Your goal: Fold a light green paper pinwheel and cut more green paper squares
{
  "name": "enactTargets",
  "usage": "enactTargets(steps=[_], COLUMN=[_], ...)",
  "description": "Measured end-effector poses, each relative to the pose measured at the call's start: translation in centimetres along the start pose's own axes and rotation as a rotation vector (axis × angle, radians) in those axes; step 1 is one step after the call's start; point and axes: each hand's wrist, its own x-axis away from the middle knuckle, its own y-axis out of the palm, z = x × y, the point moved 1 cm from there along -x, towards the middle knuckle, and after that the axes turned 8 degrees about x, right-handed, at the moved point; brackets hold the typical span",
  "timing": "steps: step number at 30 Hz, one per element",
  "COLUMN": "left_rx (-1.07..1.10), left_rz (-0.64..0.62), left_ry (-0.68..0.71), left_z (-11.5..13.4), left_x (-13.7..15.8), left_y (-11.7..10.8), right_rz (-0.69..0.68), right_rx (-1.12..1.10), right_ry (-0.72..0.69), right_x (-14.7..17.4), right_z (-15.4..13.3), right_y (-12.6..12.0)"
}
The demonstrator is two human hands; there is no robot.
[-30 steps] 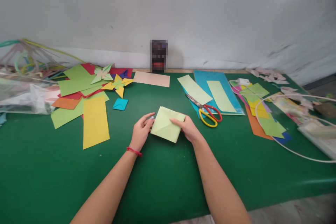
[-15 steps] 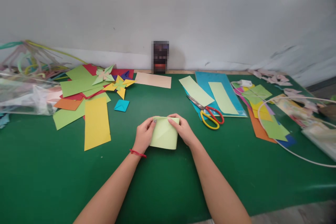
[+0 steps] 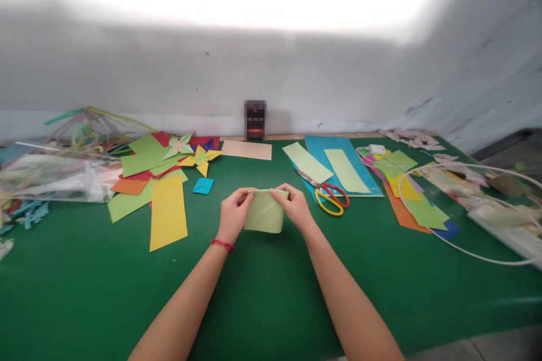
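Folded light-green paper (image 3: 265, 213) sits at frame centre, just above the green tabletop (image 3: 271, 293), long axis left-right. Left hand (image 3: 232, 215) and right hand (image 3: 296, 211) flank it evenly, each grip pinching a top corner. Scissors (image 3: 326, 197) lie near right; yellow strip (image 3: 168, 211) left.

— Paper? 
— Light green sheet (image 3: 265, 215), folded over on itself, top edge doubled, roughly rectangular.
— Position? 
— Middle of the green desk (image 3: 271, 293), near side, lower edge resting on it.
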Motion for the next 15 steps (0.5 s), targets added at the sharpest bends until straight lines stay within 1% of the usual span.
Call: enactTargets(steps=[3, 4, 7, 10, 15], left_rx=[0.039, 0.06, 0.072, 0.045, 0.022], left_rz=[0.005, 0.02, 0.008, -0.016, -0.049], left_ry=[0.102, 0.12, 0.133, 0.118, 0.041], left_z=[3.2, 4.1, 6.1, 7.1, 8.0], left_x=[-1.4, -1.8, -2.4, -2.7, -2.7], left_y=[0.3, 0.3, 0.1, -0.7, -1.9], right_rz=[0.018, 0.015, 0.046, 0.078, 0.046], right_rx=[-0.019, -0.029, -0.036, -0.02, 0.006], right_ry=[-0.094, -0.112, -0.136, -0.142, -0.156], right_x=[-1.0, -1.2, -1.6, -1.5, -1.0], right_z=[-3.2, -4.1, -6.2, -7.3, -8.3], right_y=[-1.2, -1.6, -2.2, -2.3, -2.3])
